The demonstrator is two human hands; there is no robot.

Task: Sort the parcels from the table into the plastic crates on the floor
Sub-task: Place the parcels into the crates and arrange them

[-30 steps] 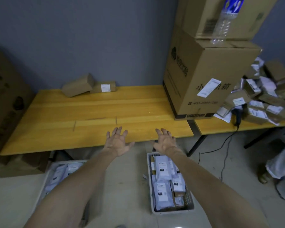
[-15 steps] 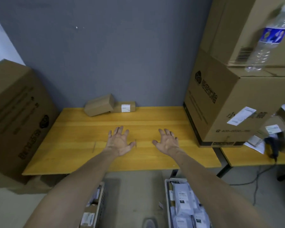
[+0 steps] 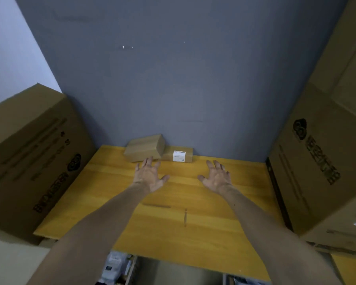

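Observation:
Two small brown cardboard parcels lie at the far edge of the wooden table (image 3: 193,233), against the grey wall. The larger plain parcel (image 3: 144,148) sits on the left. To its right lies a flatter parcel with a white label (image 3: 180,156). My left hand (image 3: 149,175) stretches over the table with fingers spread, its fingertips just short of the plain parcel. My right hand (image 3: 215,177) is also spread wide, empty, a little right of the labelled parcel. A crate with white parcels (image 3: 115,268) peeks out below the table's near edge.
A large cardboard box (image 3: 29,161) stands at the table's left end. Another big box (image 3: 325,161) stands on the table at the right, with more boxes stacked above it. A second crate's corner (image 3: 245,281) shows at the bottom right.
Both arms have reached farther across the table toward the two parcels at the wall. My view has moved forward and up, so the crates have dropped almost out of sight.

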